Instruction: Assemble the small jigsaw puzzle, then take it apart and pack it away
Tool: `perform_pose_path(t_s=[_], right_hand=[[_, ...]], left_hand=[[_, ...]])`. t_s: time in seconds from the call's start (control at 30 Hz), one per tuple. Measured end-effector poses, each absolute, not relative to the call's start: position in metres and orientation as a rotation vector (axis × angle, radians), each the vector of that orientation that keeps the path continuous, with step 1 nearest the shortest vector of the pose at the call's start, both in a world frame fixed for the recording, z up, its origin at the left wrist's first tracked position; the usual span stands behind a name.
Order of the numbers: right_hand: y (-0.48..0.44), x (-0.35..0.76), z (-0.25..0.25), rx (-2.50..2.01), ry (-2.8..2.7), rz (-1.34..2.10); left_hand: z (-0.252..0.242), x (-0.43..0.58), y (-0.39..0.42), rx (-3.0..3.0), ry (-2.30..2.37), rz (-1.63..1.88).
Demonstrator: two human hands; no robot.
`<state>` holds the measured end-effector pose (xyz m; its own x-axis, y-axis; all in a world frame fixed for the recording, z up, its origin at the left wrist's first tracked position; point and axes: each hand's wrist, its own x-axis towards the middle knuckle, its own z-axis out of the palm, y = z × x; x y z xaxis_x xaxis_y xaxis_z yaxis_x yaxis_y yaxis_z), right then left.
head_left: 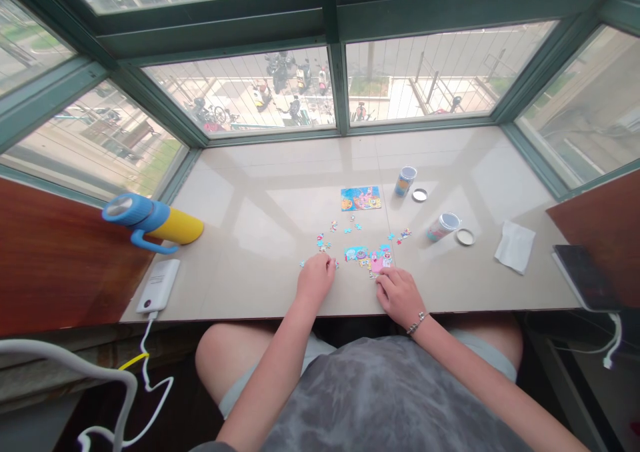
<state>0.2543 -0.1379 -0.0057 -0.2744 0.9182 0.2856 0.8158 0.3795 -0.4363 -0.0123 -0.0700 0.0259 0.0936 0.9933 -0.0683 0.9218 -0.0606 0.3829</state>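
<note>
My left hand [315,279] lies at the near edge of the pale stone sill [260,285], its fingertips pinched on a small jigsaw piece [332,262]. My right hand [399,297] rests just below a partly joined cartoon jigsaw [369,260], its fingertips touching that cluster's lower edge. Several loose pieces [333,229] are scattered above and between my hands. Farther back lies a small picture card [361,199]. To the right stand two open cylindrical tins [405,181], and each has a round lid [419,195] beside it.
A blue and yellow flashlight [150,220] lies at the left, with a white power bank [158,286] and its cable [147,365] nearby. A tissue [515,246] and a dark phone or notebook [585,277] lie right. Window frames edge the sill's far side.
</note>
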Motion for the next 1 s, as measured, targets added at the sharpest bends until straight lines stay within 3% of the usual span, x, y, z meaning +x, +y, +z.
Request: perform_pose_path(t_s=[1.0], right_hand=[[-0.138, 0.254, -0.007, -1.49, -2.154, 0.278]], left_hand=[[0.016, -0.03, -0.075, 2.207, 1.617, 0.357]])
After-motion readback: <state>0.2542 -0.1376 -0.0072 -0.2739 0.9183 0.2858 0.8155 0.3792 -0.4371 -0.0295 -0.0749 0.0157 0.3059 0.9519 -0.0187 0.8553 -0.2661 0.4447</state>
